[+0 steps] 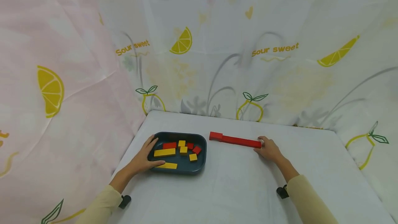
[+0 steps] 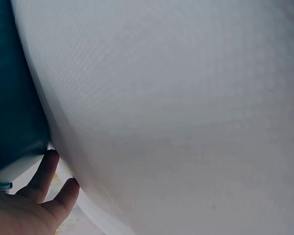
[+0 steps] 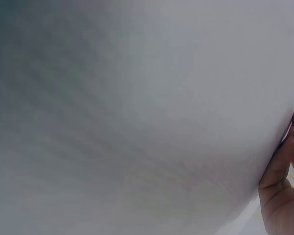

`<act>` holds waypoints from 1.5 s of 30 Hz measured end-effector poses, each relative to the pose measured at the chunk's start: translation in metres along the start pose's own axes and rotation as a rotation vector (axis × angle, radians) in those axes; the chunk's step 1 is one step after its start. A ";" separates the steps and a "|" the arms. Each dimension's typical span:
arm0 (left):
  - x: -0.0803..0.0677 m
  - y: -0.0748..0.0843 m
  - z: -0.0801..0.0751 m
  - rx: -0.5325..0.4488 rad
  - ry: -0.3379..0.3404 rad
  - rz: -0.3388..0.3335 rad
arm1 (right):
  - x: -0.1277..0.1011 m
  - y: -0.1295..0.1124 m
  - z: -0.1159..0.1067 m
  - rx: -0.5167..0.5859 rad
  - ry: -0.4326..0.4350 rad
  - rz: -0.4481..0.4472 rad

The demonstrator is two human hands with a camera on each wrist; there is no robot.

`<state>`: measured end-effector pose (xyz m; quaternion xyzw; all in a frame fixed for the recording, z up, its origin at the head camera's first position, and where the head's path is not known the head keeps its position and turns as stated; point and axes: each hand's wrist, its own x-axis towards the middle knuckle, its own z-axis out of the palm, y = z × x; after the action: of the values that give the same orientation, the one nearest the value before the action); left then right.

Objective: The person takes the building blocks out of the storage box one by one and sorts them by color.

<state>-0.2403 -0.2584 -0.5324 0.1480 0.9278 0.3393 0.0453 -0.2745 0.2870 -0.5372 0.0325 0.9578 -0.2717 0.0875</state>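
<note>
In the head view my left hand (image 1: 143, 157) holds the left end of a dark blue-green tray (image 1: 202, 163), its thumb reaching over the rim. The left wrist view shows two fingers beside the tray's outer wall (image 2: 14, 107). Inside lie yellow and red blocks, among them a long yellow block (image 1: 164, 152) and a red block (image 1: 169, 145). My right hand (image 1: 269, 149) grips the right end of a long red block (image 1: 237, 141) between thumb and fingers. A shorter red block (image 1: 216, 136) sits at its left end. Most of the right fingers' grip is hidden in the right wrist view.
A white cloth covers the table (image 1: 233, 189). Behind it hangs a white curtain (image 1: 199, 68) with lemon prints, and a pink one (image 1: 81, 44) hangs along the left side. Dark wrist cameras show under both sleeves.
</note>
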 end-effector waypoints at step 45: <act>-0.002 0.000 0.002 0.010 0.008 -0.009 | -0.054 -0.120 0.040 0.235 0.022 -0.449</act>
<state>-0.2385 -0.2580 -0.5337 0.1430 0.9303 0.3351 0.0425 -0.2290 0.1637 -0.4989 -0.1682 0.9037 -0.3936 0.0099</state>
